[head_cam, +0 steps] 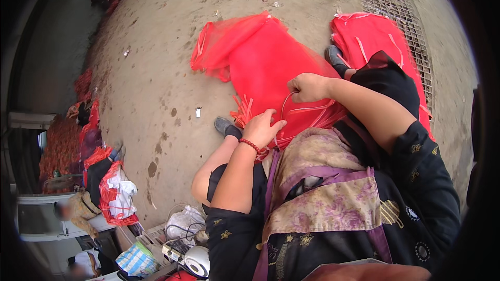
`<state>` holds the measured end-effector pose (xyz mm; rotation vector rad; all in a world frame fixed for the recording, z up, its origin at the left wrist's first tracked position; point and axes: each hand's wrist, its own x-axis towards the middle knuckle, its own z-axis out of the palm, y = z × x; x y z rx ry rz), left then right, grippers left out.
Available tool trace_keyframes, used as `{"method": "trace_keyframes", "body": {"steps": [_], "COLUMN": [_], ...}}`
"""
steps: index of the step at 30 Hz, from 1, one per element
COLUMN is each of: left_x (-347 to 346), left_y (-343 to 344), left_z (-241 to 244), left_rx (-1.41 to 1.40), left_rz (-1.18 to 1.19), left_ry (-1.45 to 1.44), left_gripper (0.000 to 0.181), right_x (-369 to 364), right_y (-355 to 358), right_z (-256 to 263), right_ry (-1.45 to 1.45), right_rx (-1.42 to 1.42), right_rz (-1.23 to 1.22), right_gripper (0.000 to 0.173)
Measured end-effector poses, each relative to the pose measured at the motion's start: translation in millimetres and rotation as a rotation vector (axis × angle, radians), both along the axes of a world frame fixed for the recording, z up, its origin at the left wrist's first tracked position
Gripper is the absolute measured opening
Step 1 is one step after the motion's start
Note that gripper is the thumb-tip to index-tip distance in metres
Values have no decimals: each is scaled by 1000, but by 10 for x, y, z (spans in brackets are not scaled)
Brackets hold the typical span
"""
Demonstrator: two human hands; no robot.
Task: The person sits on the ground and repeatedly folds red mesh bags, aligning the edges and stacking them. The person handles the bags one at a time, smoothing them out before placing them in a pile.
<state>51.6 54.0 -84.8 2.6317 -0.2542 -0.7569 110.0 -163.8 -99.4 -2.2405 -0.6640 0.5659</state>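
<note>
A pile of red mesh bags (265, 62) lies across my lap and spreads out over the floor in front of me. My right hand (308, 88) is closed on one end of a thin pale drawstring (284, 105), which curves down towards my left hand (262, 127). The left hand, with a red bead bracelet on its wrist, rests over the bags' edge with thumb and forefinger apart; whether it also holds the string is hidden. Red ties (244, 111) stick out in a bunch beside it. A floral apron (324, 210) covers my front.
A second stack of red mesh bags (367, 35) lies by my right foot, beside a metal floor grate (414, 39). To the left, two people are near filled red sacks (58, 148). A power strip (171, 253), cables and a white plastic bag (183, 222) are at lower left.
</note>
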Motion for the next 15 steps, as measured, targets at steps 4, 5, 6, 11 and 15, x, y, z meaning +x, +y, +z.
{"method": "trace_keyframes", "body": {"steps": [4, 5, 6, 11, 15], "left_x": [-76, -93, -107, -191, -349], "left_y": [-76, -87, -89, -112, -138], "left_z": [146, 198, 254, 688, 955], "left_rx": [75, 43, 17, -35, -330], "left_rz": [-140, -132, -121, -274, -356], "left_ry": [-436, -434, -432, -728, -760], "left_gripper": [39, 39, 40, 42, 46], "right_x": [-247, -293, -323, -399, -550], "right_y": [113, 113, 121, 98, 67], "right_z": [373, 440, 464, 710, 977], "right_ry": [132, 156, 185, 481, 671], "right_rx": [116, 123, 155, 282, 432], "right_rz": [149, 192, 238, 405, 682], "right_gripper": [19, 19, 20, 22, 21]}}
